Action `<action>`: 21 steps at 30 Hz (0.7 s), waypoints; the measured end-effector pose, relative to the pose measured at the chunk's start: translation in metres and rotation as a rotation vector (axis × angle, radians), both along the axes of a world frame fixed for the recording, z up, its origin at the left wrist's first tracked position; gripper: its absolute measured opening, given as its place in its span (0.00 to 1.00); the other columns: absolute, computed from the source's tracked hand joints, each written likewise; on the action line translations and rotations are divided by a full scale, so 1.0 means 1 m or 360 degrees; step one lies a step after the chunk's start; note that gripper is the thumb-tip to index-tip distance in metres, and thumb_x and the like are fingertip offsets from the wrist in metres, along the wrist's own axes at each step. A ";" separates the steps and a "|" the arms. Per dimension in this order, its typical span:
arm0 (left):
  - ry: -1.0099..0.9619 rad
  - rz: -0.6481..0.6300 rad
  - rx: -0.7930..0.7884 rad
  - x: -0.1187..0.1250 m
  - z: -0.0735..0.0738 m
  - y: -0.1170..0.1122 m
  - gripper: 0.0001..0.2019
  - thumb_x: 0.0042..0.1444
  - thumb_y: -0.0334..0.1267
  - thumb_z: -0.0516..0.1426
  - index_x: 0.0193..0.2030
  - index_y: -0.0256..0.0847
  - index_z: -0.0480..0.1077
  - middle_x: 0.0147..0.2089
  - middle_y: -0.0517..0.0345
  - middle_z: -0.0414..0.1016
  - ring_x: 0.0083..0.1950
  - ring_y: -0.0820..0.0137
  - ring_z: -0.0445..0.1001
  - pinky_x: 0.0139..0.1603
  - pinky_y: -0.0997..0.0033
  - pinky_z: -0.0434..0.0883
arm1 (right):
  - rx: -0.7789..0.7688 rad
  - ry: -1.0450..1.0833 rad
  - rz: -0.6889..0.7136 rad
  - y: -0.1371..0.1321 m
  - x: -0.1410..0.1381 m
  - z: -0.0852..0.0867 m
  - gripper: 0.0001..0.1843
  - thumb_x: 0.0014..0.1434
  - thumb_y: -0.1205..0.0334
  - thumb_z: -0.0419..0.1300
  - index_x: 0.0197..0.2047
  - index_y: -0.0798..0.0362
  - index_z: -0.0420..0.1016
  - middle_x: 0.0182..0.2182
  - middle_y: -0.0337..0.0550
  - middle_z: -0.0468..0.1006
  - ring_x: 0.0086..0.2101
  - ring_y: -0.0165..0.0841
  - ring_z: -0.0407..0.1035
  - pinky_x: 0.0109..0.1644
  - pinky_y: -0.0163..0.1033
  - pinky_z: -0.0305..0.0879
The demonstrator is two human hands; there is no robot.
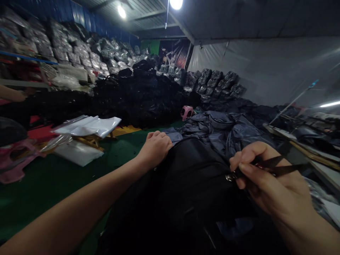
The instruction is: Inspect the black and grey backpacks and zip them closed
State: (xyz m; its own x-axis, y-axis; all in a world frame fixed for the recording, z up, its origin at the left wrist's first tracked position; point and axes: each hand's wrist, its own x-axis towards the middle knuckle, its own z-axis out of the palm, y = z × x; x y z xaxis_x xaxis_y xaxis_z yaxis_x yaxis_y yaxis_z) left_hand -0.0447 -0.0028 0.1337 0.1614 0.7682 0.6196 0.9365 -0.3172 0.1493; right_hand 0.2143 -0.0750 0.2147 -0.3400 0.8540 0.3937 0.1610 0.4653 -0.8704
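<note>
One black bag, front centre; bottom cut off, detail lost in shadow. Hands apart: left hand clamped on its upper edge, right hand pinching one metal zip pull. Beyond: two pink stools, one cut off.

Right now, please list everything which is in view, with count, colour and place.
Black fabric item: one, black, foreground centre
Shiny metal fitting: one, silvery, right of centre
Creased fabric items: uncounted, blue-grey, behind black item
Glossy heap: one, black, middle distance
Moulded plastic stools: two, pink, centre and left
Flat plastic sheets: two stacks, whitish, left
Wooden stand: one, yellowish, under sheets
Plastic-wrapped bundles: many, dark grey, rear
Glowing lamps: three, white, ceiling and right
Thin pole: one, blue-tipped, right
Wall sheet: one, grey, rear right
Floor: one, green, lower left
Another person's bare forearm: one, left edge
Right-edge clutter: uncounted, dark, blurred
Left hand: one, bare, curled on black item
Right hand: one, bare, pinching metal fitting
</note>
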 end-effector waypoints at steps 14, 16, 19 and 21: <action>-0.0060 0.0359 -0.0283 -0.060 -0.021 0.011 0.19 0.52 0.35 0.54 0.52 0.40 0.66 0.59 0.45 0.63 0.45 0.61 0.72 0.46 0.61 0.67 | 0.0004 0.0086 0.0096 0.006 0.003 -0.009 0.06 0.58 0.60 0.59 0.37 0.48 0.64 0.29 0.37 0.70 0.23 0.25 0.62 0.25 0.30 0.59; -0.0429 0.0085 -0.0099 -0.031 0.007 -0.007 0.14 0.57 0.42 0.50 0.47 0.41 0.68 0.49 0.52 0.71 0.36 0.68 0.73 0.40 0.67 0.69 | 0.0045 0.0111 0.0100 0.007 0.000 -0.007 0.05 0.58 0.61 0.59 0.37 0.49 0.65 0.28 0.36 0.71 0.23 0.25 0.63 0.25 0.30 0.59; -0.0708 -0.0468 -0.0015 0.016 0.051 -0.045 0.13 0.56 0.49 0.52 0.40 0.44 0.71 0.38 0.58 0.74 0.36 0.70 0.72 0.38 0.71 0.69 | 0.0112 0.0122 0.0098 0.007 -0.010 -0.001 0.04 0.59 0.62 0.58 0.37 0.49 0.65 0.25 0.35 0.70 0.22 0.25 0.63 0.24 0.29 0.58; -0.0605 -0.0859 -0.0146 0.039 0.070 -0.066 0.15 0.49 0.51 0.59 0.40 0.46 0.71 0.37 0.59 0.73 0.37 0.69 0.71 0.39 0.71 0.69 | 0.0146 0.0093 0.0103 0.008 -0.018 0.006 0.03 0.59 0.62 0.57 0.37 0.49 0.65 0.22 0.34 0.69 0.21 0.25 0.63 0.23 0.29 0.56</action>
State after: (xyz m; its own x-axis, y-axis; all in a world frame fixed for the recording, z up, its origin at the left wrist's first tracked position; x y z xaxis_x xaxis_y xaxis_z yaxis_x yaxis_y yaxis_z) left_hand -0.0059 -0.0689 0.2038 0.3214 0.6930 0.6454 0.5265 -0.6972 0.4865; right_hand 0.1962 -0.0670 0.2211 -0.3673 0.7907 0.4898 0.0785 0.5511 -0.8307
